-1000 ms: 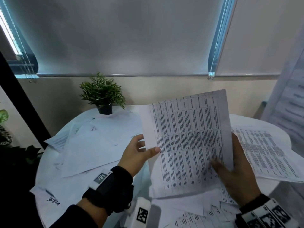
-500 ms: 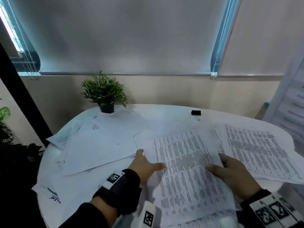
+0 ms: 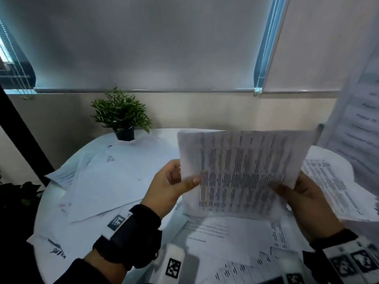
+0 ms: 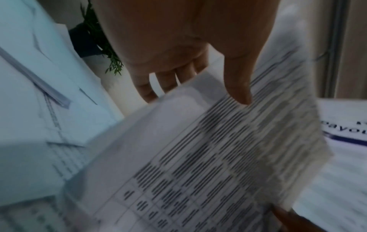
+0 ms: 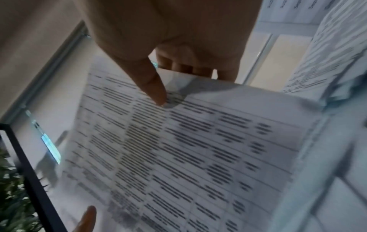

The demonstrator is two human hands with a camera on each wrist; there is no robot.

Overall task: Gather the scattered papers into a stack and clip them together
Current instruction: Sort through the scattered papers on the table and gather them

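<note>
I hold a printed sheaf of papers (image 3: 242,171) upright above the round white table (image 3: 160,140), blurred by motion. My left hand (image 3: 170,187) pinches its left edge, thumb on the front and fingers behind. My right hand (image 3: 301,193) pinches its right edge the same way. In the left wrist view the thumb (image 4: 238,87) presses the papers (image 4: 198,157). In the right wrist view the thumb (image 5: 152,87) lies on the printed papers (image 5: 188,149). Loose sheets (image 3: 102,181) cover the table on the left, and more loose sheets (image 3: 332,185) lie on the right and in front. The raised papers hide the table's far side.
A small potted plant (image 3: 121,117) stands at the back left of the table. A roller blind (image 3: 143,44) hangs behind. A large printed panel (image 3: 359,119) stands at the right edge. Dark plants (image 3: 14,193) are on the left, beside the table.
Half a second ago the papers lay flat on the table under both hands. Now both hands have lifted them upright, and they hide the black binder clip seen earlier at the far side.
</note>
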